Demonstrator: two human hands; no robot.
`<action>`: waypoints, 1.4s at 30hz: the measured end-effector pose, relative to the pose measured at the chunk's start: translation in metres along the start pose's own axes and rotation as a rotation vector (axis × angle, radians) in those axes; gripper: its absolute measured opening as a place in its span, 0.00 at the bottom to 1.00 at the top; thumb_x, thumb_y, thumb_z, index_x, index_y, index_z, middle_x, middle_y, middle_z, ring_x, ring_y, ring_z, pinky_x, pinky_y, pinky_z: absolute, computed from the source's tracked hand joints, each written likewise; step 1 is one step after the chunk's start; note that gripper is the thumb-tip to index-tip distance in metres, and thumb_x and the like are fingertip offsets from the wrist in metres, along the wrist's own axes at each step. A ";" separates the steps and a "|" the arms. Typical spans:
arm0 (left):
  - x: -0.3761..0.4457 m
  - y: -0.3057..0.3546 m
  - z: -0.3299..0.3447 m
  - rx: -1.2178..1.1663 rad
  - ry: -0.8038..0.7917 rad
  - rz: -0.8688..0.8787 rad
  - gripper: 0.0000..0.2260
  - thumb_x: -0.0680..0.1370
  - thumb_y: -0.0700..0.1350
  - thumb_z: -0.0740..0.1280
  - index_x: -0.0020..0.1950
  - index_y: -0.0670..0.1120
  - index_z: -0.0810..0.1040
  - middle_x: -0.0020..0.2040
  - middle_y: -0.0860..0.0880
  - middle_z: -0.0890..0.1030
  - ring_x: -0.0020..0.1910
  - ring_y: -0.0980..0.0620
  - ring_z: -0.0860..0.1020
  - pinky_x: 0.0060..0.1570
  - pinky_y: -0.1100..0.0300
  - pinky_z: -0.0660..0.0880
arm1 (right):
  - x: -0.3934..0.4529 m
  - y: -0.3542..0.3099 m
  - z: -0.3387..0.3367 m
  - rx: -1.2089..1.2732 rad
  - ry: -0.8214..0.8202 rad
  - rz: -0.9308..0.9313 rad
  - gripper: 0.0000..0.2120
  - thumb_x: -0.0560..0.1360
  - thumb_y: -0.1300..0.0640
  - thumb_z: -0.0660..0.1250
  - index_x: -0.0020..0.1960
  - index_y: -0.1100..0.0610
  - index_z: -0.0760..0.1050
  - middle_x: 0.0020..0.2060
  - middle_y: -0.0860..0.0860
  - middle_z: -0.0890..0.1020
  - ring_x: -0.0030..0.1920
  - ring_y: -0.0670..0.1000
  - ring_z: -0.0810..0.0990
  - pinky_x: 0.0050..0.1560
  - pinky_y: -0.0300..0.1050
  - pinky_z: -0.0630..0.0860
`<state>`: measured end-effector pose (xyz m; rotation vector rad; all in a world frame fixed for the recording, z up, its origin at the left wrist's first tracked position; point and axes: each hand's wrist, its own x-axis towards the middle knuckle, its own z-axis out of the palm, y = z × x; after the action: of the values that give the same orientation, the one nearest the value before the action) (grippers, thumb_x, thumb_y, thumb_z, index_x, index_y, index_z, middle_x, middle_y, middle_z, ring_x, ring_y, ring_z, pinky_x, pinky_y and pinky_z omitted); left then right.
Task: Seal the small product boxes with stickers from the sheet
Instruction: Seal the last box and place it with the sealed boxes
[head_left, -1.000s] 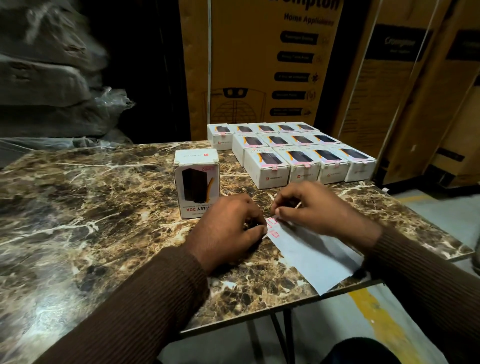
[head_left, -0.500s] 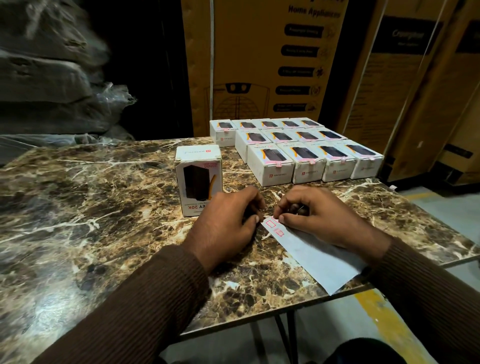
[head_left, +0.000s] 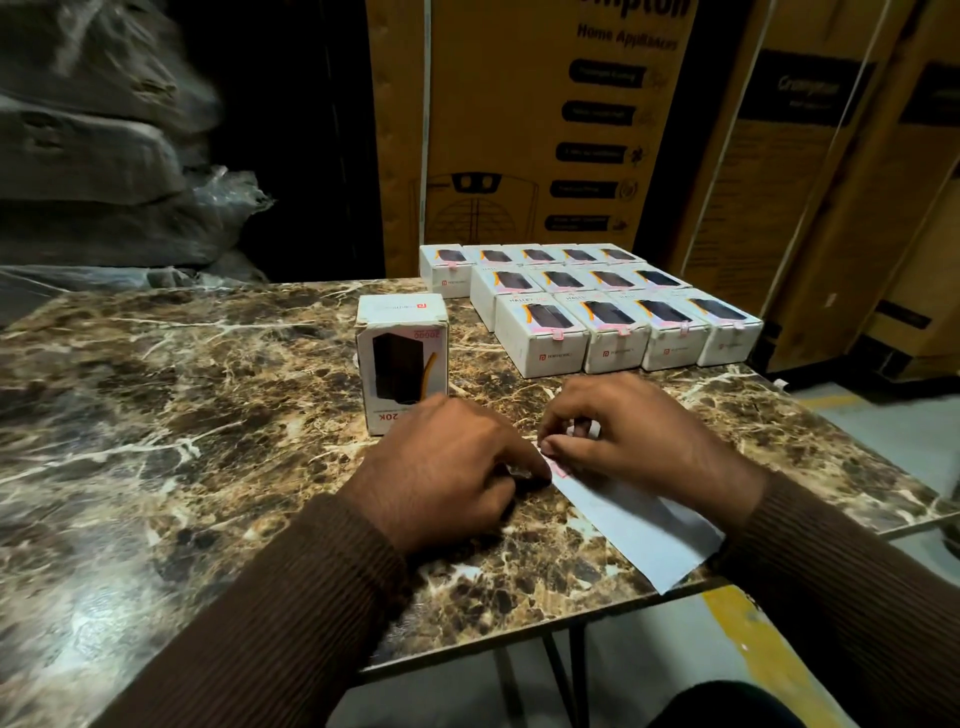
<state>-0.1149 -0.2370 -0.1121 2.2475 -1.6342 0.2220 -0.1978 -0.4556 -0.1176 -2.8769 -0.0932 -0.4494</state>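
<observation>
A white sticker sheet (head_left: 639, 525) lies on the marble table (head_left: 156, 415) near its front right edge. My left hand (head_left: 447, 478) holds down the sheet's far corner with curled fingers. My right hand (head_left: 639, 441) pinches a small pink sticker (head_left: 558, 467) at that same end of the sheet. One white product box (head_left: 402, 358) stands upright just behind my left hand. Several more white boxes (head_left: 587, 306) lie flat in rows at the back right, with pink stickers over their front flaps.
Tall brown appliance cartons (head_left: 545, 130) stand right behind the table and to the right. Dark wrapped bundles (head_left: 93, 156) are stacked at the left. The table's front right edge runs just under the sheet, with floor below.
Both hands stayed at the sheet's far corner. My right fingers closed in over the pink stickers, and the view shifted slightly.
</observation>
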 end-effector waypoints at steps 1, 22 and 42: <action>0.000 0.000 0.000 0.024 -0.004 0.007 0.17 0.79 0.46 0.68 0.64 0.62 0.84 0.59 0.60 0.86 0.54 0.63 0.81 0.64 0.53 0.79 | 0.000 0.000 0.000 0.013 -0.003 0.008 0.05 0.77 0.45 0.72 0.51 0.44 0.84 0.45 0.39 0.81 0.46 0.40 0.80 0.49 0.49 0.80; -0.007 0.002 0.002 0.106 -0.045 -0.010 0.16 0.83 0.55 0.63 0.70 0.66 0.78 0.64 0.58 0.75 0.63 0.57 0.69 0.64 0.52 0.69 | -0.003 -0.007 -0.006 -0.163 -0.117 -0.221 0.07 0.81 0.49 0.67 0.55 0.51 0.80 0.51 0.43 0.77 0.48 0.44 0.77 0.45 0.39 0.72; -0.008 0.004 -0.001 0.078 -0.088 -0.041 0.19 0.81 0.51 0.64 0.70 0.66 0.77 0.52 0.56 0.71 0.53 0.57 0.66 0.53 0.55 0.67 | 0.000 0.009 0.013 0.215 -0.050 -0.104 0.08 0.79 0.49 0.65 0.49 0.52 0.80 0.52 0.44 0.78 0.52 0.45 0.79 0.52 0.48 0.79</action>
<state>-0.1210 -0.2309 -0.1129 2.3780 -1.6482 0.1811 -0.1933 -0.4612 -0.1316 -2.6807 -0.2832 -0.3627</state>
